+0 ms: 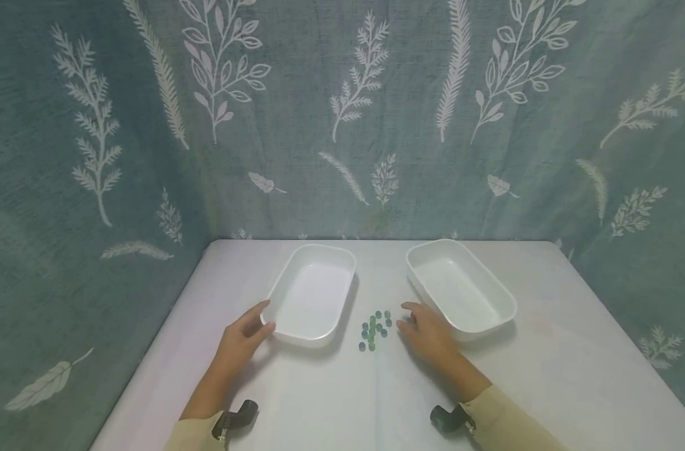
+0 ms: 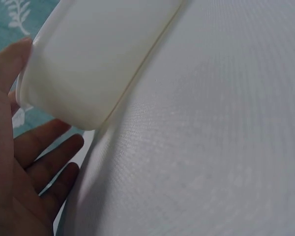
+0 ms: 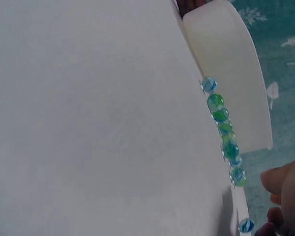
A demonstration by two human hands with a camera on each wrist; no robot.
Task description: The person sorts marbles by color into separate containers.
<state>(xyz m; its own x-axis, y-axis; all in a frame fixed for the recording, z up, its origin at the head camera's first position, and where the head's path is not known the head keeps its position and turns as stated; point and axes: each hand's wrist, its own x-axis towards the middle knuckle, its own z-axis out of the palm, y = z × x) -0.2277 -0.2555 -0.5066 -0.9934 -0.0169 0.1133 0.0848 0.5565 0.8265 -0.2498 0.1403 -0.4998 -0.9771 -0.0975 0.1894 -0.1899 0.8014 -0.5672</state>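
Observation:
My left hand (image 1: 239, 341) pinches the rim of a white rectangular tray (image 1: 311, 294) at its near left corner. In the left wrist view, the thumb (image 2: 12, 61) lies on the tray's rim while the other fingers spread below it. Right of this tray, a loose group of blue and green glass marbles (image 1: 372, 320) lies on the table. My right hand (image 1: 429, 335) hovers beside the group with loosely bent fingers. A single blue marble (image 3: 246, 225) lies close to its fingertips in the right wrist view; no grip on it shows.
A second white tray (image 1: 461, 285) stands at the back right, angled, just beyond my right hand. White cloth covers the table (image 1: 331, 401). Green leaf-patterned curtains (image 1: 309, 125) hang behind and along both sides.

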